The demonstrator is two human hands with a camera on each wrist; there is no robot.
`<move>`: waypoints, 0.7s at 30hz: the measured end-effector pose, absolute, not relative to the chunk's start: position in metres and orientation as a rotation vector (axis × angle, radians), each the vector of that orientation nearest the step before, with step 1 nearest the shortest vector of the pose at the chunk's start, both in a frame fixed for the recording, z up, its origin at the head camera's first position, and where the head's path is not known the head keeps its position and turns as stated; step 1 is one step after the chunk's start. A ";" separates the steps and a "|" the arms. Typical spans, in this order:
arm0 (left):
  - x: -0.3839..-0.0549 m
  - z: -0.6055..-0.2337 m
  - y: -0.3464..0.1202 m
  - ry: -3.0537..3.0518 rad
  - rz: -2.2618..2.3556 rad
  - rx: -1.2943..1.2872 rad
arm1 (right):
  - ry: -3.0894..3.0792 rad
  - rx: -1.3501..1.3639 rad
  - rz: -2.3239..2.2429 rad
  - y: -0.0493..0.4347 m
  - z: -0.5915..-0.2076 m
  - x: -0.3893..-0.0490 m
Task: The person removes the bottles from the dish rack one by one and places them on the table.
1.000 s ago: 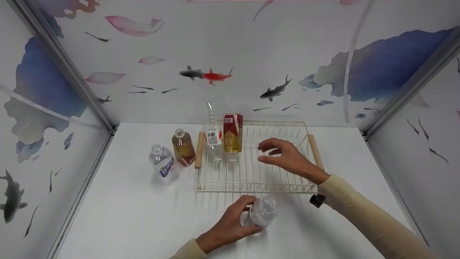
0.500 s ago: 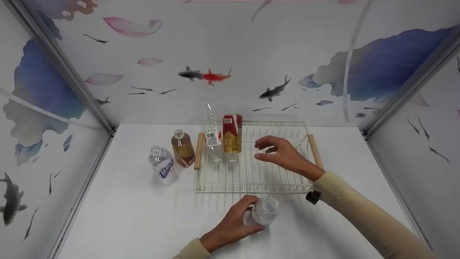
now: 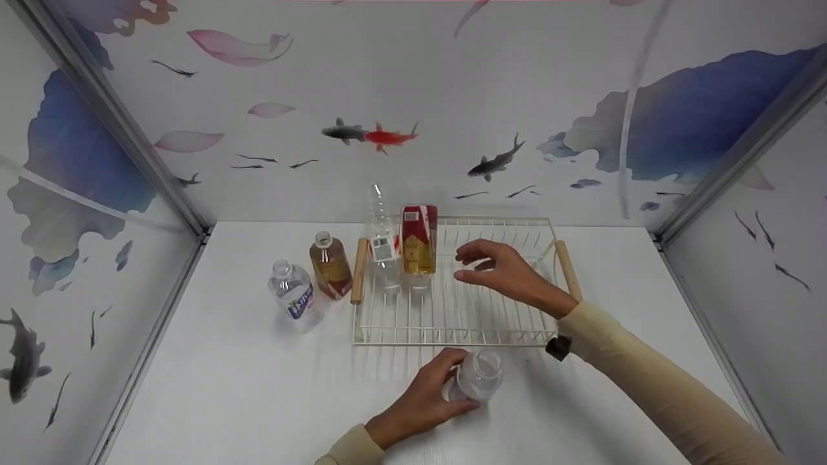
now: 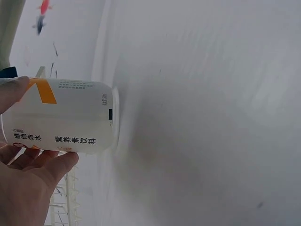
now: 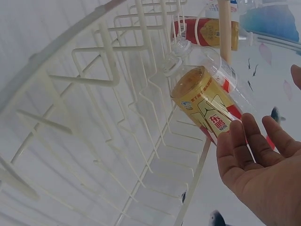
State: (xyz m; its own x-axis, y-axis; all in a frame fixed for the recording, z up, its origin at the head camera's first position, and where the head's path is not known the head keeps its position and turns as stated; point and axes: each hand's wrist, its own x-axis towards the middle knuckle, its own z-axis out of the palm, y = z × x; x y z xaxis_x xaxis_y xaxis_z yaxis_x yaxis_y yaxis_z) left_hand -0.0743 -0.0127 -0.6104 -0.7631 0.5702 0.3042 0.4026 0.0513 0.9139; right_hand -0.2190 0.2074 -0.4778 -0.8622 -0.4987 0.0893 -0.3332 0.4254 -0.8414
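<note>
My left hand (image 3: pixel 423 399) grips a clear wide-necked plastic bottle (image 3: pixel 483 376) in front of the rack. The left wrist view shows this bottle's pale label (image 4: pixel 70 117) with an orange mark, its base close to the white table. Over the white wire dish rack (image 3: pixel 446 337) hovers my right hand (image 3: pixel 507 274), holding nothing, fingers loosely bent and thumb apart. Nearest to that hand is a bottle with a red and gold label (image 3: pixel 418 242), neck down in the rack. A slim clear bottle (image 3: pixel 386 255) leans beside it, also neck down.
Left of the rack, an amber-tinted bottle (image 3: pixel 331 268) and a clear bottle with a purple label (image 3: pixel 297 300) stand uncapped on the white table (image 3: pixel 245 394). Wooden handles (image 3: pixel 568 270) flank the rack. Printed panels enclose the back and sides.
My right hand has drifted slightly left and up over the rack. The left hand and its bottle have shifted a little to the right.
</note>
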 end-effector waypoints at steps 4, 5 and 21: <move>-0.075 -0.611 -0.012 2.173 1.815 1.016 | 2.501 -0.738 -1.419 0.206 -0.477 -0.219; -0.075 -0.611 -0.012 2.173 1.816 1.012 | 2.500 -0.739 -1.421 0.206 -0.477 -0.219; -0.074 -0.613 -0.016 2.193 1.757 0.943 | 2.503 -0.744 -1.416 0.206 -0.478 -0.219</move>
State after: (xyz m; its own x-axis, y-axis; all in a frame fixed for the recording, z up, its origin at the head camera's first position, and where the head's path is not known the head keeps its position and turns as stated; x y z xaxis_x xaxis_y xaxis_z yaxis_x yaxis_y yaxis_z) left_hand -0.0737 -0.0156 -0.6130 -0.7832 0.5720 0.2437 0.3624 0.1016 0.9265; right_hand -0.2190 0.2063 -0.4781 -0.8608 -0.5003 0.0931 -0.3375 0.4242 -0.8403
